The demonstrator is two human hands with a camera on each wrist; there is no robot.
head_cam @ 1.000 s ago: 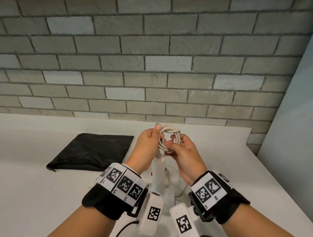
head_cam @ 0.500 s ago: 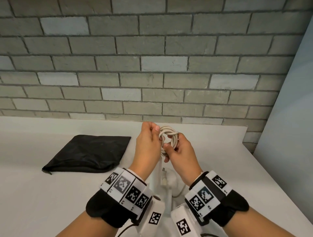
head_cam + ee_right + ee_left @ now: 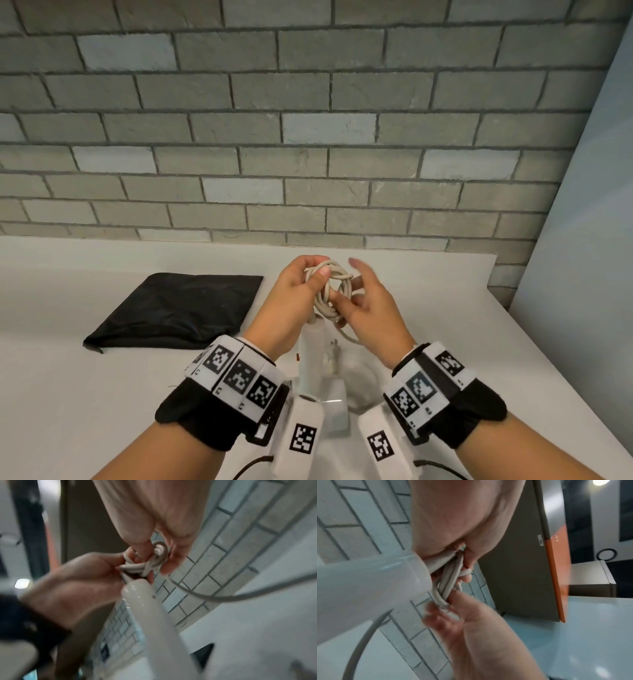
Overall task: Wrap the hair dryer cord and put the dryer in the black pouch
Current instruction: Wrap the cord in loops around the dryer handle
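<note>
The white hair dryer [image 3: 313,356] hangs handle-up between my wrists over the table, its body hidden low behind them. Its beige cord [image 3: 330,291] is coiled into a small bundle above the handle end. My left hand [image 3: 301,291] grips the coil and the handle's strain relief, thumb pressed on the loops. My right hand [image 3: 359,301] pinches a strand at the coil's right side with thumb and one finger, the other fingers spread. The left wrist view shows the handle [image 3: 368,582] and coil [image 3: 448,582]; the right wrist view shows the coil [image 3: 150,562]. The black pouch [image 3: 178,308] lies flat at left.
A loose length of cord [image 3: 349,337] drops from the coil toward the plug [image 3: 334,356] hanging by the handle. The white table [image 3: 68,394] runs to a grey brick wall [image 3: 308,137] at the back, with its right edge near a pale panel [image 3: 582,240].
My right hand has shifted from grasping the coil to pinching a strand, with its fingers now spread. The left hand keeps its hold. Both hands sit slightly lower in view.
</note>
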